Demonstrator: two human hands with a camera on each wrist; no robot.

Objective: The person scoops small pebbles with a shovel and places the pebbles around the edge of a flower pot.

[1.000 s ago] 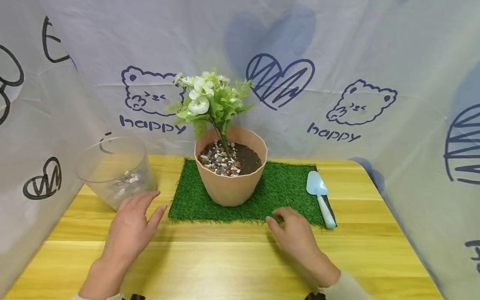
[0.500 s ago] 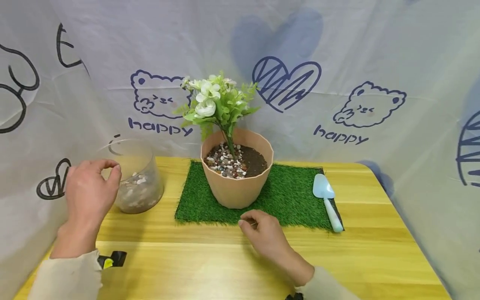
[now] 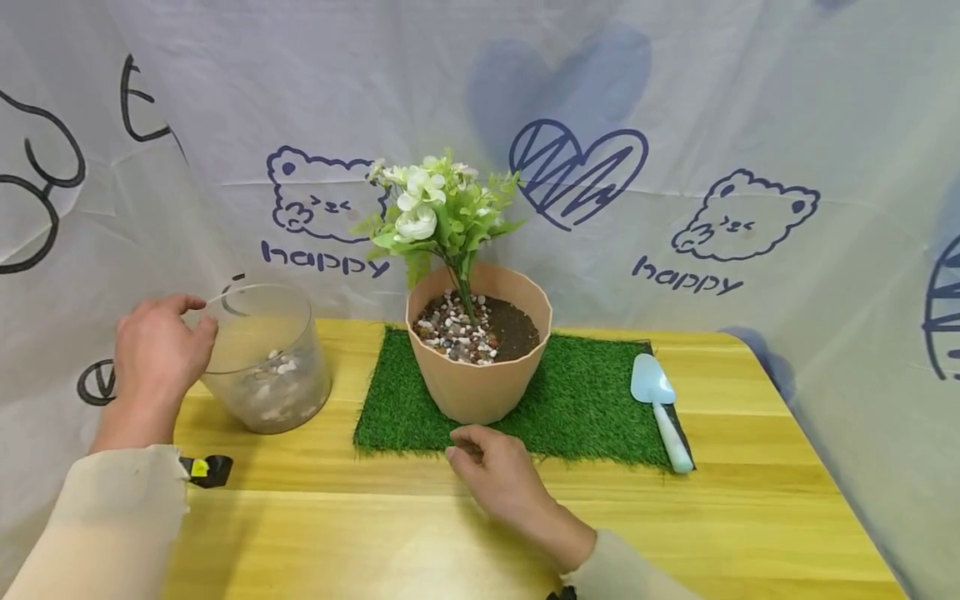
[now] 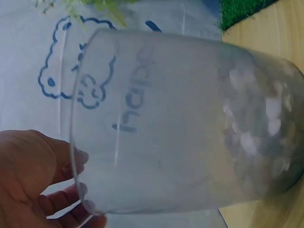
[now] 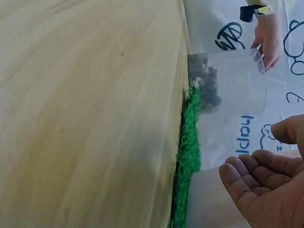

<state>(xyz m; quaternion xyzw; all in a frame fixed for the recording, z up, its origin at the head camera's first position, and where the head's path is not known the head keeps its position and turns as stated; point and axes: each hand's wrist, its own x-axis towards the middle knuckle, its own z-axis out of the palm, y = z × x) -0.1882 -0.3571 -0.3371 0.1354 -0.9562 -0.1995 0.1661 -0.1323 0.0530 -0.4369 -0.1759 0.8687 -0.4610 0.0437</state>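
Observation:
In the head view my left hand (image 3: pixel 161 346) is at the left side of a clear plastic container (image 3: pixel 266 375) with pebbles in its lower part. The left wrist view has the thumb and fingertips right at the container's rim (image 4: pixel 72 128), with a gap between thumb and fingers. My right hand (image 3: pixel 498 475) hovers in front of the peach flowerpot (image 3: pixel 480 392), palm turned inward and fingers loosely bent, holding nothing. White flowers with green leaves (image 3: pixel 442 208) stand upright in the pot. Pebbles (image 3: pixel 453 333) cover the soil's left part; dark soil (image 3: pixel 513 329) shows at right.
Under the pot lies a green turf mat (image 3: pixel 592 400). A light-blue trowel (image 3: pixel 660 408) rests across its right end. The wooden table (image 3: pixel 375 533) meets a printed white cloth (image 3: pixel 585 258) hanging behind and at both sides.
My left hand has moved left and away from me, up to the container's rim. My right hand has drifted left along the mat's front edge. The head view has shifted slightly.

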